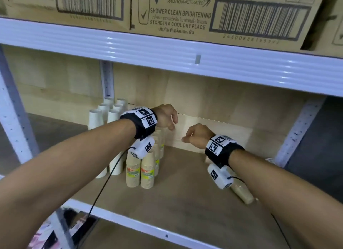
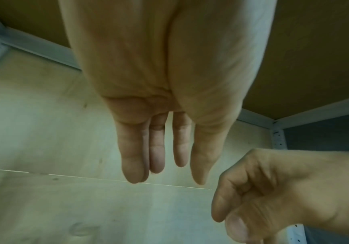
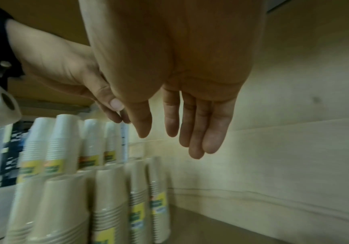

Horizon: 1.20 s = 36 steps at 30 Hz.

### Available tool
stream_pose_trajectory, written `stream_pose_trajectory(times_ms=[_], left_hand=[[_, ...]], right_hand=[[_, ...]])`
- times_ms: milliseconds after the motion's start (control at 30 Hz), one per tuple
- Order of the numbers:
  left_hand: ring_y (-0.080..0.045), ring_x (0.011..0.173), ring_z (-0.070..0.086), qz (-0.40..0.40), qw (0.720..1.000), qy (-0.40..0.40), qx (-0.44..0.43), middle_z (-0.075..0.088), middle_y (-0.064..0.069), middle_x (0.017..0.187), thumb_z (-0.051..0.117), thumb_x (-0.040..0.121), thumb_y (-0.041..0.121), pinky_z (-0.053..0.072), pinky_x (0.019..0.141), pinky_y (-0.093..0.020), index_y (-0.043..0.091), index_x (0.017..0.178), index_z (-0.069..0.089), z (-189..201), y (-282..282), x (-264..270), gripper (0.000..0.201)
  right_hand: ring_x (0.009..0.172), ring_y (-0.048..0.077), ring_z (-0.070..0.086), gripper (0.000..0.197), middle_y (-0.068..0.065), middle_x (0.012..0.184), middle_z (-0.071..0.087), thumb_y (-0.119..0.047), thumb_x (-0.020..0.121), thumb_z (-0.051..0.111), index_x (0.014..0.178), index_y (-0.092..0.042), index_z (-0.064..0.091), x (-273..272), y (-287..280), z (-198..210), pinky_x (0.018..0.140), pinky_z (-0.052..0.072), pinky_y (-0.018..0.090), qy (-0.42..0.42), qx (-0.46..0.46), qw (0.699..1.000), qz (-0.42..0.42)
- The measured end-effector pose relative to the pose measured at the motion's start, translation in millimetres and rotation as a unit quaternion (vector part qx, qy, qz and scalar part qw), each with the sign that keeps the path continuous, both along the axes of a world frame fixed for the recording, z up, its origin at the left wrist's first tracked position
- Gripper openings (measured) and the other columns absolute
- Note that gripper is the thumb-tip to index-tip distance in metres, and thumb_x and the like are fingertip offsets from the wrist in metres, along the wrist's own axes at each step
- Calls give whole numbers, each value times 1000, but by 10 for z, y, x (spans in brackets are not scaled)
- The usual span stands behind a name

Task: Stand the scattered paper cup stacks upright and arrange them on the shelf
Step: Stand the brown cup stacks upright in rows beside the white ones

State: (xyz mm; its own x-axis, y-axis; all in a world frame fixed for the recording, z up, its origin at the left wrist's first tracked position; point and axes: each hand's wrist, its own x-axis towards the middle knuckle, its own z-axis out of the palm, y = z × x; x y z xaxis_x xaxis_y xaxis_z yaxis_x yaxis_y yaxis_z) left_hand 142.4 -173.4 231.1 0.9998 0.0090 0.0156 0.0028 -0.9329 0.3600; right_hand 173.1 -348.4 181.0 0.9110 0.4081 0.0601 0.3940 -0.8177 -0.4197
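On the shelf board, upright brown paper cup stacks with green-yellow labels stand in a cluster, and taller white cup stacks stand behind them on the left. One brown cup stack lies on its side at the right, partly hidden under my right wrist. My left hand hovers above the brown cluster with its fingers hanging straight and holding nothing. My right hand hangs beside it, relaxed and empty. The right wrist view shows the brown stacks and the white stacks below its fingers.
A white metal beam of the upper shelf runs just above my hands and carries cardboard boxes. White uprights frame the bay. A pale wood back panel closes the rear. Bare board lies between the brown cluster and the fallen stack.
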Motion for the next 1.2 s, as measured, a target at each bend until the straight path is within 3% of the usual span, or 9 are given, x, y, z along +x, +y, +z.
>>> stream_pose_trajectory(times_ms=[133, 333, 467, 567, 700, 767, 867, 1033, 1200], left_hand=[[-17, 96, 59, -41, 999, 1, -16, 62, 2, 105, 77, 82, 24, 47, 81, -26, 22, 112, 67, -67, -372, 247, 32], [-17, 96, 60, -92, 995, 4, -33, 61, 2, 105, 79, 80, 23, 48, 83, -26, 21, 112, 68, -336, -872, 578, 34], [-18, 96, 59, -124, 992, 15, -33, 61, 0, 109, 80, 79, 23, 49, 86, -29, 21, 113, 67, -561, -1154, 827, 36], [-20, 104, 59, -140, 989, 28, -38, 59, -2, 116, 80, 79, 22, 50, 94, -33, 21, 116, 66, -757, -1309, 976, 39], [-21, 113, 56, -158, 986, 38, -37, 54, -2, 126, 78, 82, 19, 46, 92, -28, 21, 123, 62, -1041, -1475, 1176, 44], [-22, 117, 54, -165, 985, 46, -31, 52, -4, 131, 77, 82, 17, 45, 91, -26, 20, 126, 61, -1175, -1549, 1299, 47], [-23, 124, 51, -175, 982, 65, -23, 49, -7, 138, 75, 82, 13, 43, 93, -25, 19, 131, 57, -1377, -1624, 1480, 52], [-24, 131, 45, -185, 980, 78, 3, 44, -5, 145, 73, 82, 15, 40, 98, -27, 22, 135, 53, -1635, -1687, 1692, 57], [-24, 111, 60, -205, 976, 71, 17, 63, -3, 119, 78, 76, 26, 42, 81, -23, 20, 120, 63, -1792, -1765, 1753, 47]], right_hand=[[89, 17, 61, 29, -2, 97, 66, -39, 80, 73, 100, -18, 70, 97, -446, -32, 67, 43, 26, 6, 3, 999, -53], [86, 19, 63, 27, 0, 96, 64, -37, 80, 71, 97, -16, 69, 129, -1074, -232, 71, 50, 27, 15, -24, 993, -114], [103, 23, 60, 33, 2, 113, 61, -38, 83, 65, 107, -14, 66, 105, -1440, -522, 88, 52, 33, 26, -97, 987, -126], [113, 23, 58, 41, 4, 123, 60, -39, 83, 65, 117, -17, 62, 102, -1665, -786, 96, 49, 37, 55, -83, 984, -149], [144, 23, 28, 78, 4, 157, 27, -42, 87, 64, 152, -16, 28, 80, -1858, -1072, 117, 24, 32, 107, -95, 978, -153], [144, 24, 28, 79, 5, 158, 26, -43, 86, 65, 151, -16, 29, 74, -1903, -1200, 116, 25, 33, 85, -97, 979, -157], [133, 25, 43, 69, 4, 147, 42, -45, 82, 63, 144, -22, 43, 36, -1904, -1324, 110, 35, 33, 22, -82, 980, -180], [122, 24, 49, 63, 2, 135, 50, -42, 77, 65, 134, -24, 47, 33, -1805, -1462, 100, 45, 41, 19, -116, 972, -205], [126, 23, 46, 57, 2, 137, 47, -34, 82, 65, 135, -21, 47, 107, -1726, -1538, 99, 45, 42, 26, -135, 966, -219]])
